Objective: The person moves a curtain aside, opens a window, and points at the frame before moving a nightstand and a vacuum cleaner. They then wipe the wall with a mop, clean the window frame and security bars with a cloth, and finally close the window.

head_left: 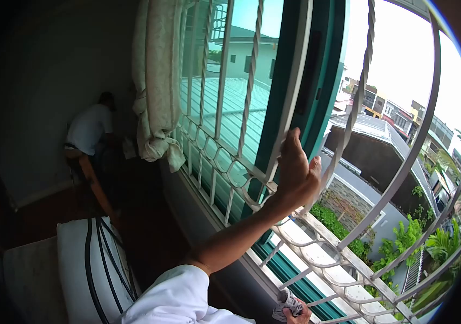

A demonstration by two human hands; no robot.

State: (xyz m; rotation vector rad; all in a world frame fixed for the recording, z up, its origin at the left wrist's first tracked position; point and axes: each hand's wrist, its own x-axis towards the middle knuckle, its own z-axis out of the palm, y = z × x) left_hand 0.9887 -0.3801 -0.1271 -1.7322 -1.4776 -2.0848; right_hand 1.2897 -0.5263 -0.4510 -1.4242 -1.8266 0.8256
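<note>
My left hand [298,175] is raised at the window grille, with its thumb apart and a finger stretched upward. It lies against the dark green sliding window frame [319,70], beside a white upright bar [298,59]; some of its fingers are hidden. Low in the view, my right hand [299,315] is closed around a crumpled grey cloth [286,305], close to the lower grille bars. The white metal grille [317,252] has twisted uprights and a band of curved loops.
A knotted pale curtain [160,81] hangs left of the window. Another person [91,127] bends over in the dark corner, near a brown wooden piece [94,183]. A white padded item [74,264] with black straps or cables stands at lower left. Rooftops and plants lie outside.
</note>
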